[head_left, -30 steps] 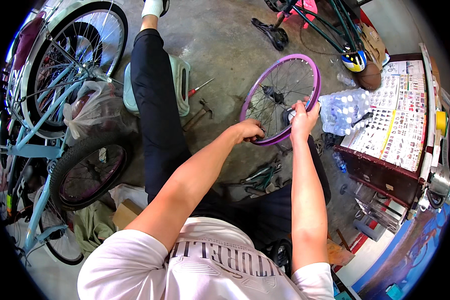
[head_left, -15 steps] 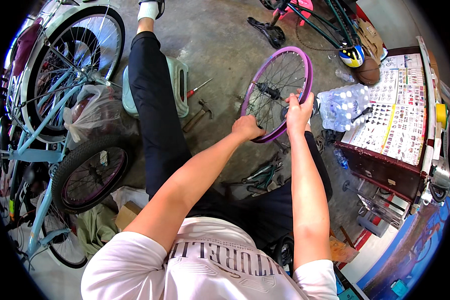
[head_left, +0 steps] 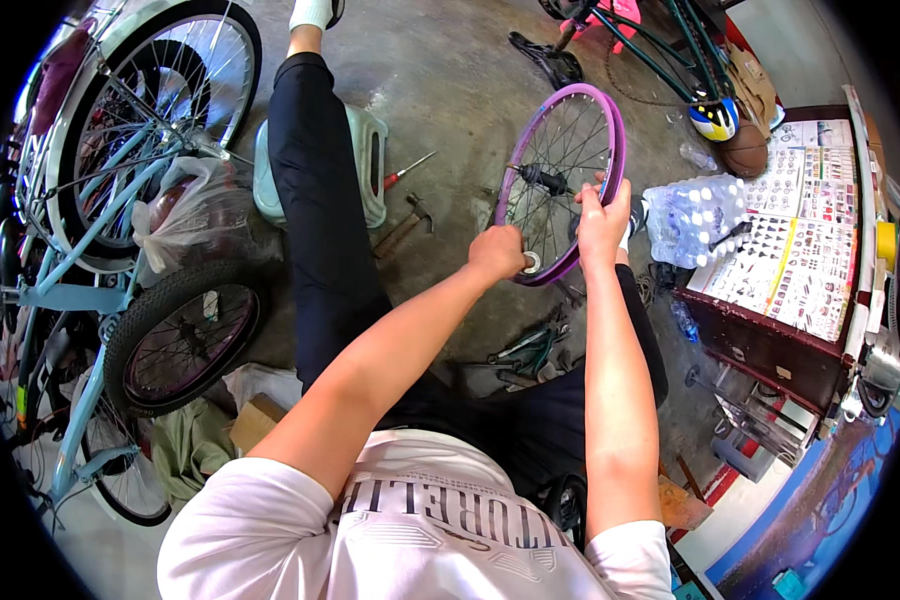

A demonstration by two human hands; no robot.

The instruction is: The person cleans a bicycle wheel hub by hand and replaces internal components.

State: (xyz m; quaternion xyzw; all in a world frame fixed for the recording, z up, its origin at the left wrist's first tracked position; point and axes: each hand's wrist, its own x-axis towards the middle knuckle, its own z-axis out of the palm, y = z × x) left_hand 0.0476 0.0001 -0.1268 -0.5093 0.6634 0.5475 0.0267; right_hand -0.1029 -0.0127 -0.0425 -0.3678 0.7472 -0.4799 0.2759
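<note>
A purple bicycle wheel without a tyre stands tilted between my legs, its black hub and thin spokes showing. My left hand is closed around a small round silver tool at the lower left of the rim, among the spokes. My right hand grips the right side of the rim, thumb raised and fingers curled around it. On the concrete floor to the wheel's left lie a red-handled screwdriver and a hammer; below it lies a pile of metal tools.
Bikes and a tyred wheel crowd the left. A pale plastic stool is under my leg. At right are bottled-water packs and a chart-covered cabinet. A green frame, helmet and basketball lie behind.
The purple wheel has risen slightly and stands more upright. Both hands moved up slightly with it, and the round silver tool now shows at my left hand.
</note>
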